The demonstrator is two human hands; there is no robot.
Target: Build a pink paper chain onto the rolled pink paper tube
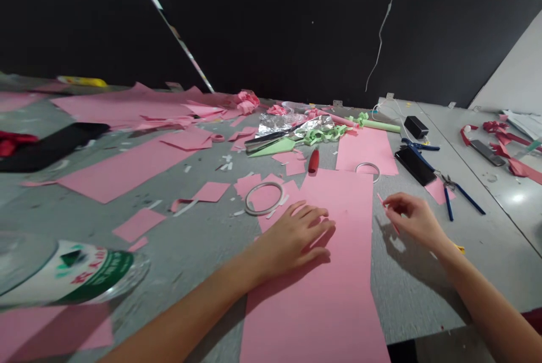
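Observation:
A long pink paper sheet (pixel 339 272) lies on the grey table in front of me. My left hand (pixel 292 236) rests flat on its left edge, fingers stretched out together. My right hand (pixel 412 217) hovers just off the sheet's right edge, fingers pinched on a thin pink stick (pixel 387 209). A white tape ring (pixel 265 198) lies just beyond my left hand.
Pink paper scraps and sheets (pixel 122 171) cover the table. A red-handled knife (pixel 313 161), a second tape ring (pixel 367 169), foil (pixel 292 123), green paper curls (pixel 326 134), a phone (pixel 415 164), blue pliers (pixel 459 193) and a plastic bottle (pixel 71 272) lie around.

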